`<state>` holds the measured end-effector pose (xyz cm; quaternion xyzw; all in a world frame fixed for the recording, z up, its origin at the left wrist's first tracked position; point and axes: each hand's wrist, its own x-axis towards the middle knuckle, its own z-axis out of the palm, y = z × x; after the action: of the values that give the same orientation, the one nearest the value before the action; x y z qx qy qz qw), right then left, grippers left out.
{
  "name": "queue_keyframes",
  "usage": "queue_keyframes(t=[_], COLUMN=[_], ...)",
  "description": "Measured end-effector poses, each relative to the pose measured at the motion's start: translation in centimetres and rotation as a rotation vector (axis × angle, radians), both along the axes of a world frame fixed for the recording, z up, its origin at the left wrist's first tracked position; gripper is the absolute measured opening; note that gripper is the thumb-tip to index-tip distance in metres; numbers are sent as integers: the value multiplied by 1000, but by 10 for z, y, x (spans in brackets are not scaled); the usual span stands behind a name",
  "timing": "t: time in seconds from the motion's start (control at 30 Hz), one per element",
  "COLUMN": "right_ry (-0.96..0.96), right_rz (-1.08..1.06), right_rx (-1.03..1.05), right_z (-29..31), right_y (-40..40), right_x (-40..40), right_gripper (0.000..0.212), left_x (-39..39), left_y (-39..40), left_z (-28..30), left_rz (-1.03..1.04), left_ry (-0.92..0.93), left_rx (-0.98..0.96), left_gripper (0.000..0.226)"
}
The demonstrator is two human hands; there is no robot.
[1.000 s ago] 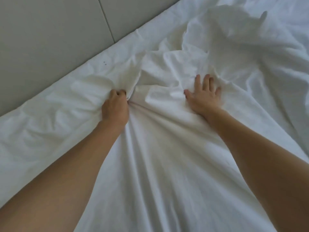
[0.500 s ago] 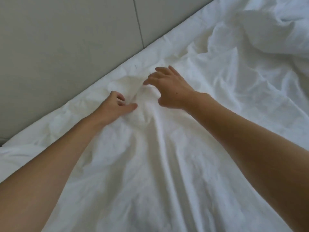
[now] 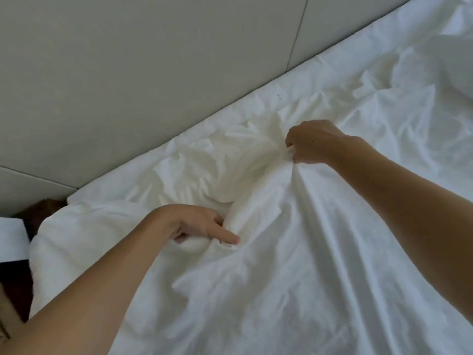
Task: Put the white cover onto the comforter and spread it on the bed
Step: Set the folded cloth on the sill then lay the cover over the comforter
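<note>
The cover [image 3: 294, 265] fills nearly everything in front of me, white and creased, running off the bottom and right edges of my view. Its far edge lies along the grey padded headboard [image 3: 128, 85], tight against it, so there's no slack up there. At lower left the bedding rounds off at the bed's corner, and beyond it I see a dark gap with a white block [image 3: 11, 239] beside it; that side is the only open room.

My right hand [image 3: 313, 143] reaches out high and forward, arm nearly straight, knuckles up, fingers curled tight around a bunch of cover; long folds fan back from that grip toward me. My left hand [image 3: 202, 226] sits lower and nearer, wrist bent, thumb laid out straight along the fabric and the other fingers tucked down into a fold, pinching it.

Between my hands there's a puffy, creamier mound [image 3: 217, 170] — the comforter, I think, showing at the cover's opening, though white on white I can't trace where one ends and the other begins. My left fingertips are buried in cloth. At upper right more rumpled bedding [image 3: 435, 60] is blurred and cut off.
</note>
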<state>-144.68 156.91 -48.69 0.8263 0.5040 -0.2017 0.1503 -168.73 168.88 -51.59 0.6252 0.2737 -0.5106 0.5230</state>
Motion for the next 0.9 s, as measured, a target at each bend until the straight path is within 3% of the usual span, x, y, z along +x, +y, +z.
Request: queue_keyframes(t=[0.13, 0.23, 0.33, 0.43, 0.53, 0.63, 0.77, 0.9], right_ry=[-120, -127, -183, -385, -461, -432, -303, -222], right_rz=[-123, -220, -371, -385, -416, -537, -673, -611], right_rx=[-188, -261, -28, 277, 458, 541, 488, 632], right_z=[14, 25, 35, 44, 43, 29, 2, -31], right_y=[-3, 2, 10, 25, 41, 52, 56, 37], right_x=[-5, -7, -6, -5, 0, 11, 1, -64], right_gripper=[16, 15, 16, 18, 24, 25, 59, 64], left_x=[-3, -5, -7, 1, 20, 35, 38, 23], left_y=[10, 25, 43, 64, 84, 98, 99, 56], left_z=[10, 13, 14, 16, 22, 11, -16, -23], left_rz=[135, 323, 605, 917, 796, 635, 395, 166], left_ry=[-86, -205, -357, -618, -842, -919, -909, -1299], left_rx=[14, 106, 149, 407, 797, 1075, 1270, 1371], left_gripper=[14, 16, 18, 37, 29, 12, 28, 23])
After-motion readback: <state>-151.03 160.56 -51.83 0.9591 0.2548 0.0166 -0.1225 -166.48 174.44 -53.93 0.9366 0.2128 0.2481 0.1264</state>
